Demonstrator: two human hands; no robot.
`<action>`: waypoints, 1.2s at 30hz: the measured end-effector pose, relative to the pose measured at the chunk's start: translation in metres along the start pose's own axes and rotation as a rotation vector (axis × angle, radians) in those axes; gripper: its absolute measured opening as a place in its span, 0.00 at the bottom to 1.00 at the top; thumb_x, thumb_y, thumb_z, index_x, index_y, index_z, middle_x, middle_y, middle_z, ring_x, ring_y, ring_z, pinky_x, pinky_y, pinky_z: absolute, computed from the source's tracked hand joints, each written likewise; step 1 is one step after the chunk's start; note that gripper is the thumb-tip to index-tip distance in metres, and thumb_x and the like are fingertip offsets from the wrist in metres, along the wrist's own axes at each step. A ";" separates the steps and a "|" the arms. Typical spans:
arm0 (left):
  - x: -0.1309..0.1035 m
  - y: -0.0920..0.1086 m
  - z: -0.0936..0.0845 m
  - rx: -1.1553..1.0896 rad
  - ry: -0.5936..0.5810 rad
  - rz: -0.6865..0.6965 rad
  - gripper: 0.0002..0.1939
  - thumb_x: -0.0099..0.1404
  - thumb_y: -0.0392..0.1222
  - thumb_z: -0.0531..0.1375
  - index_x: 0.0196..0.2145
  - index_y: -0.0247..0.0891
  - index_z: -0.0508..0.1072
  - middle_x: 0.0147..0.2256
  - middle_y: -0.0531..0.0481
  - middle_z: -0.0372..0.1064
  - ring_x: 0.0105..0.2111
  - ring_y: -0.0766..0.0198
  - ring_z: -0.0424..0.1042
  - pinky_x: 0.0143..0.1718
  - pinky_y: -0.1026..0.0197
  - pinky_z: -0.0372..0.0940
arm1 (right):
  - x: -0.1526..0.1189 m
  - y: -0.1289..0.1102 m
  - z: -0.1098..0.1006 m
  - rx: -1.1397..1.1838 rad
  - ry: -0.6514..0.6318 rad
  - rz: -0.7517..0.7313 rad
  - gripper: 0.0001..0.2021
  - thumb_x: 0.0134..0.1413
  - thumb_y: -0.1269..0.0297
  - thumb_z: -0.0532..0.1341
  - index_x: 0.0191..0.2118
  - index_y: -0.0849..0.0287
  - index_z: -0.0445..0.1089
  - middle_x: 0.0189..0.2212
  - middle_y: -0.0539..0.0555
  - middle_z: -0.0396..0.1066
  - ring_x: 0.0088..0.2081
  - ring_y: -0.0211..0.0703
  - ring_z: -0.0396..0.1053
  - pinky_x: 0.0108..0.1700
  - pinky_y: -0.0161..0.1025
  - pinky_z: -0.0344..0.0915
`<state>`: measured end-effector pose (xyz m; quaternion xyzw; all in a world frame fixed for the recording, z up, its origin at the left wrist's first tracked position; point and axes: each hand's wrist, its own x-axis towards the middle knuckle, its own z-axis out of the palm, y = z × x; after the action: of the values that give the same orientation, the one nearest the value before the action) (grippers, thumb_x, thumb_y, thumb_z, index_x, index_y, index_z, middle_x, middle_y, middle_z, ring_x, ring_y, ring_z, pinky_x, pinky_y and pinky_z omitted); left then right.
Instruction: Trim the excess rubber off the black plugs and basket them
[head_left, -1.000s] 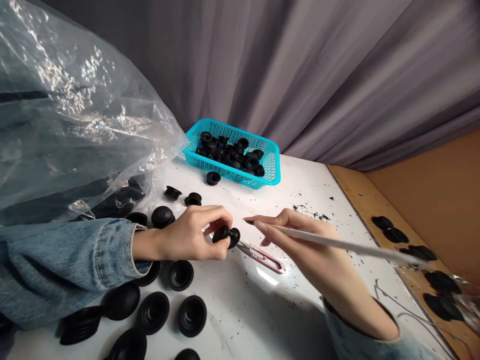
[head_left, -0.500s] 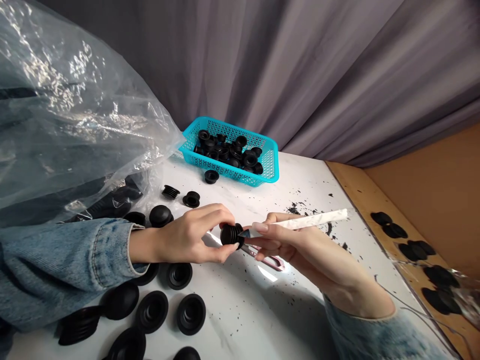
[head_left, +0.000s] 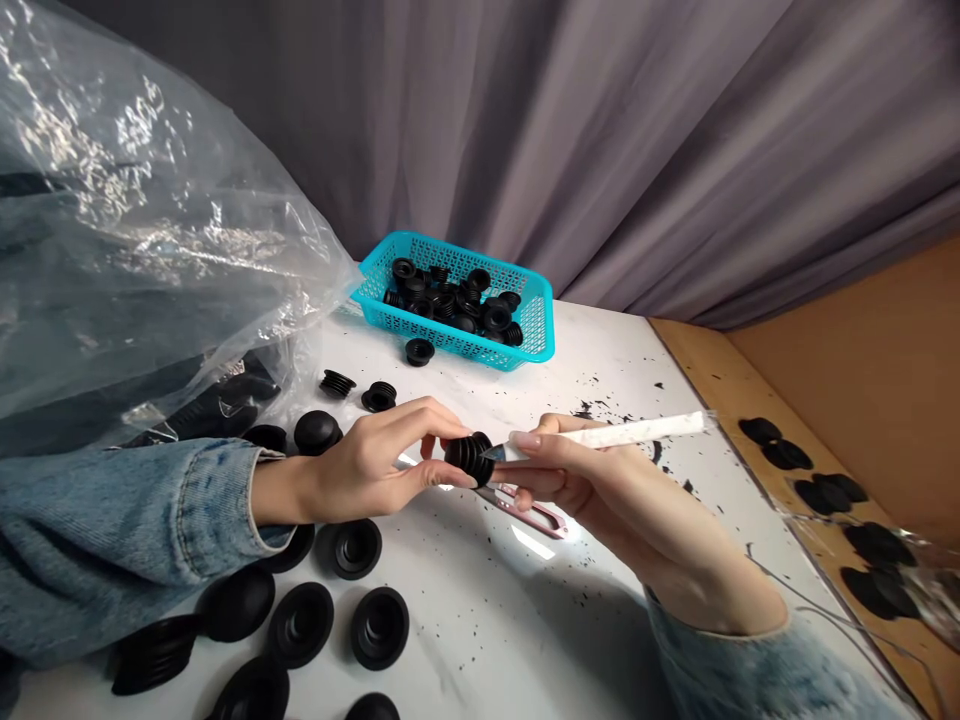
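Between the thumb and fingers of my left hand (head_left: 382, 460) is a ribbed black plug (head_left: 469, 460), held above the white table (head_left: 480, 600). My right hand (head_left: 592, 480) grips a white-handled knife (head_left: 637, 430) like a pen. Its dark pointed blade (head_left: 492, 454) meets the ribbed side of the plug; whether it cuts in cannot be made out. Under the hands lies a pink and silver tool (head_left: 536, 515), partly hidden by my right fingers.
A turquoise basket (head_left: 457, 347) holds several black plugs. Loose black parts (head_left: 380, 628) lie at the front left, beside a clear plastic bag (head_left: 165, 260). Black scraps dot the table. More black pieces (head_left: 786, 454) and a thin cable are at the right.
The plug has turned in my left fingers and shows more of its ribs. It has shifted slightly right and up, and the blade has risen a little with it.
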<state>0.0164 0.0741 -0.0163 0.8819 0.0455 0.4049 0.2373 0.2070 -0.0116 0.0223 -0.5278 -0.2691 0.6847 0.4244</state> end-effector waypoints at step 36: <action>0.000 -0.001 0.004 -0.161 0.067 -0.335 0.13 0.62 0.39 0.60 0.44 0.33 0.68 0.37 0.45 0.72 0.33 0.67 0.73 0.36 0.66 0.72 | -0.014 0.004 0.009 -0.685 0.090 -0.534 0.10 0.50 0.61 0.64 0.22 0.53 0.67 0.35 0.54 0.78 0.45 0.55 0.73 0.37 0.41 0.69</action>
<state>0.0199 0.0738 -0.0192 0.8260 0.1672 0.3913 0.3697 0.1990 -0.0252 0.0291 -0.5791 -0.5890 0.3986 0.3985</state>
